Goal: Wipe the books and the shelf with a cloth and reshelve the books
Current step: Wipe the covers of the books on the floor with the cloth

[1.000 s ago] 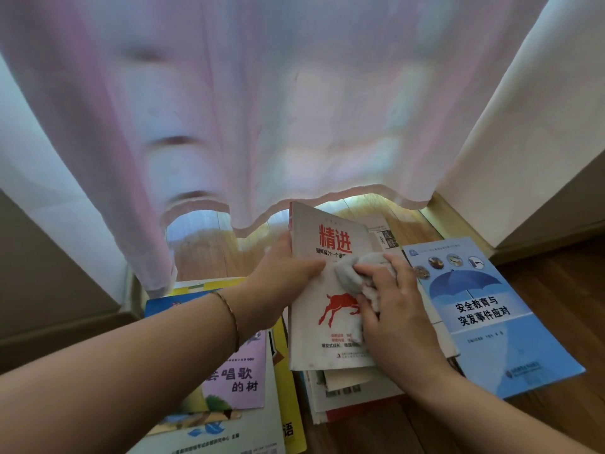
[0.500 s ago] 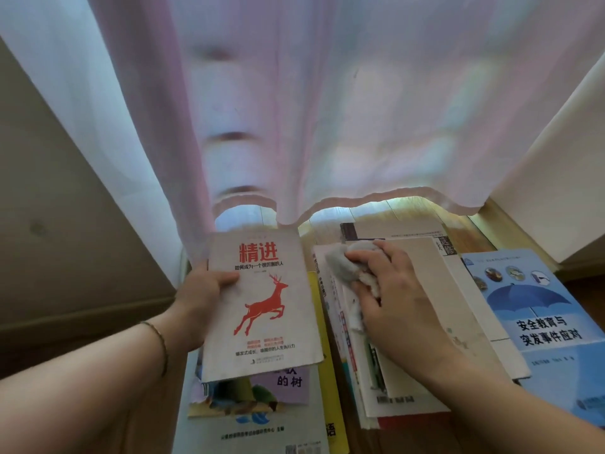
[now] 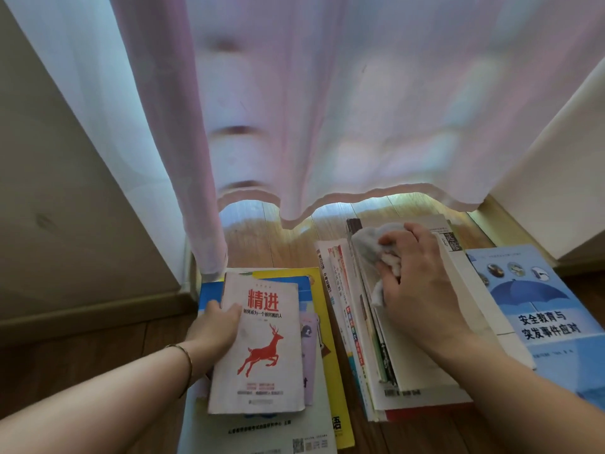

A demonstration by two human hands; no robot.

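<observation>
**Two piles on the floor: one book set down, the next under the cloth**

The left hand (image 3: 214, 326) grips the deer book (image 3: 258, 348) by its left edge, thumb on the cover, fingers hidden beneath. The book lies on top of the left pile (image 3: 322, 322), probably so that wiped books stay apart from the rest. Its cover is a matt, off-white paperback, a little scuffed, with a red deer and red title.

The right hand (image 3: 415, 286) bunches a soft, pale grey cloth (image 3: 370, 244) in curled fingers and presses it on the top book of the right pile (image 3: 419, 365). That placing suggests this book is next for wiping. The pile is uneven: thin glossy spines show at its left side, and a thick pale volume sits on top.

A blue umbrella book (image 3: 537, 306), flat and glossy, lies just beside that pile on the wooden floor (image 3: 265, 237). A sheer pink curtain (image 3: 327, 109) hangs behind. No shelf is in view, so reshelving seems a long way off.
</observation>
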